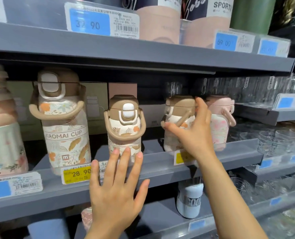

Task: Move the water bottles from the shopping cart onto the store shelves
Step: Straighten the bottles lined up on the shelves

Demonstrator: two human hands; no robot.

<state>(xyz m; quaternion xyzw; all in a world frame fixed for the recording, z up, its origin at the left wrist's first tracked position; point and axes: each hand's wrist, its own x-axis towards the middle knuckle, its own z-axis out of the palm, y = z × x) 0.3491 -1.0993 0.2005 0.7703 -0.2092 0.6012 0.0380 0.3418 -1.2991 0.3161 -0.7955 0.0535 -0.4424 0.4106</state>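
Note:
On the grey middle shelf (221, 153) stand leaf-patterned bottles with brown lids. My right hand (196, 133) grips a small one (177, 107) from its right side, thumb across the front; the bottle is slightly tilted and blurred. My left hand (115, 192) is spread flat with straight fingers in front of the shelf lip, fingertips at the base of another small bottle (124, 118), which stands upright. A larger "XIAOMAI CUP" bottle (64, 121) stands to the left. The shopping cart is not in view.
A pink bottle (220, 121) stands just right of my right hand. Pink tumblers (158, 23) fill the upper shelf, glassware (272, 140) the right bay. A white bottle (189, 200) sits on the lower shelf. Price tags line the shelf lips.

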